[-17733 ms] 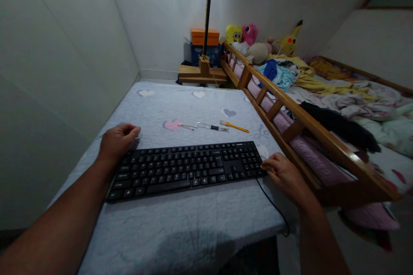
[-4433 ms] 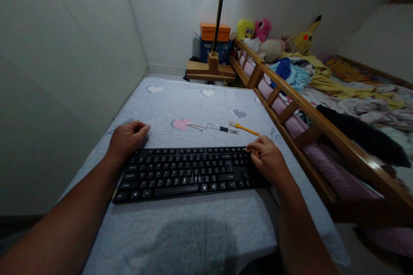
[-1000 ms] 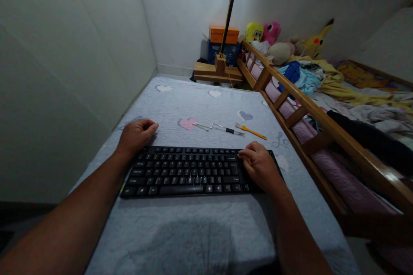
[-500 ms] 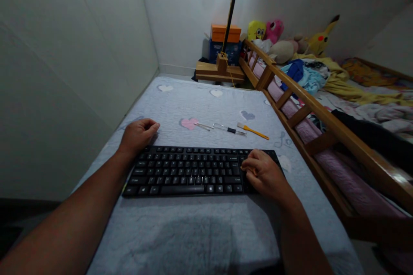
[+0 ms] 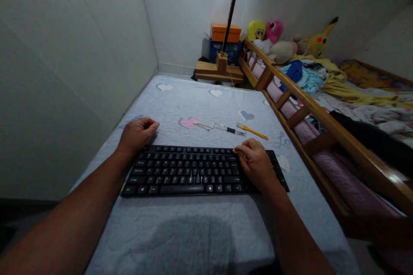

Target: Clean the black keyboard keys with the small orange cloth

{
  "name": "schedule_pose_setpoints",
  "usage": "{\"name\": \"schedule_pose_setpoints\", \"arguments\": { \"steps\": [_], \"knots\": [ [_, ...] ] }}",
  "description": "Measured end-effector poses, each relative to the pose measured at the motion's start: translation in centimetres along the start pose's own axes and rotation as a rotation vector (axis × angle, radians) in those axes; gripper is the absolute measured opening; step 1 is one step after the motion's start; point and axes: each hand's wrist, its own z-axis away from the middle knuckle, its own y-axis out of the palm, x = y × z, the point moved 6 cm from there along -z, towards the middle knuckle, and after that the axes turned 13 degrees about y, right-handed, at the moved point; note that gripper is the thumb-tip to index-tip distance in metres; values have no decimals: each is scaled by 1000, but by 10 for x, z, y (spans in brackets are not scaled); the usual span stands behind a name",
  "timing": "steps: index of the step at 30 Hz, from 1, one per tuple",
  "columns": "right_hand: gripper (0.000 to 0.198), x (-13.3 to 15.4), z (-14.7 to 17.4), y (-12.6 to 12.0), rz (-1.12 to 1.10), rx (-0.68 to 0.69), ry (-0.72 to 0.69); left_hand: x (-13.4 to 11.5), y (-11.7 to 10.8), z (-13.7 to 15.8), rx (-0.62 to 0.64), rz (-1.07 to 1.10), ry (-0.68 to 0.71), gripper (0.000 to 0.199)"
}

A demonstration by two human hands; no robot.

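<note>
A black keyboard [image 5: 190, 172] lies flat on a pale blue heart-patterned cover. At its upper left corner rests my left hand [image 5: 137, 135], fingers curled in and thumb against them, with nothing seen in it. My right hand [image 5: 256, 161] hovers over or touches the keyboard's right part, fingers pinched together near the top row; what they hold, if anything, is too small to name. Beyond the keyboard lie thin white sticks like cotton swabs [image 5: 202, 126], a wire tool with a black grip [image 5: 230, 130] and a brush with a yellow handle [image 5: 253, 131].
The blue patterned cover [image 5: 187, 101] spreads over the work surface. Along the right runs a wooden bed rail [image 5: 300, 99], with clothes and plush toys behind it. A wooden stand with a dark pole [image 5: 221, 66] and an orange box [image 5: 226, 33] stand at the back.
My right hand has moved left and away from me, from the keyboard's right-hand keys to near its top row. My left hand stays at the upper left corner.
</note>
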Motion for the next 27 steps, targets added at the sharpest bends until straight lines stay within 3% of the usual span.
{"name": "schedule_pose_setpoints", "arguments": {
  "steps": [17, 27],
  "knots": [
    [19, 56, -24, 26, 131, 129, -168, 4, 2, -1, 5, 15, 17, 34],
    [22, 36, -22, 18, 185, 99, -132, 1, 1, -1, 6, 0, -4, 33]
  ]
}}
